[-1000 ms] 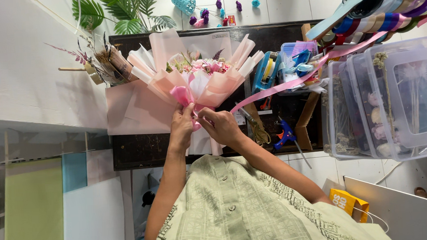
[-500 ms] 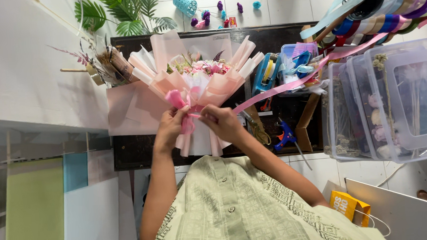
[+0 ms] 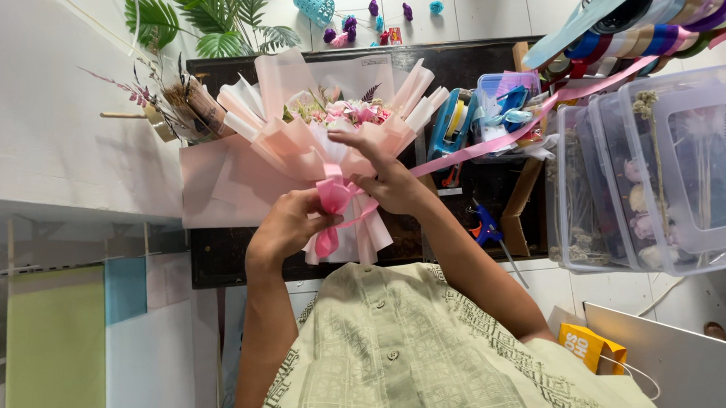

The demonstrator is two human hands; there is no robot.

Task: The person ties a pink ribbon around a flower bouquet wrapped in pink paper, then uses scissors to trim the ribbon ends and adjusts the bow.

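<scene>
Two hands at bouquet (image 3: 326, 131) neck.
Left hand (image 3: 285, 225) pinches ribbon (image 3: 334, 195); right hand (image 3: 391, 182) clasps wrap, fingers extended.

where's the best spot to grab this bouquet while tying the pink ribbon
Probably the narrow neck of the bouquet, just under the ribbon, coming from the stem end. The wrap flares wide above and pinches in there, where the left hand and right hand already sit.
</scene>
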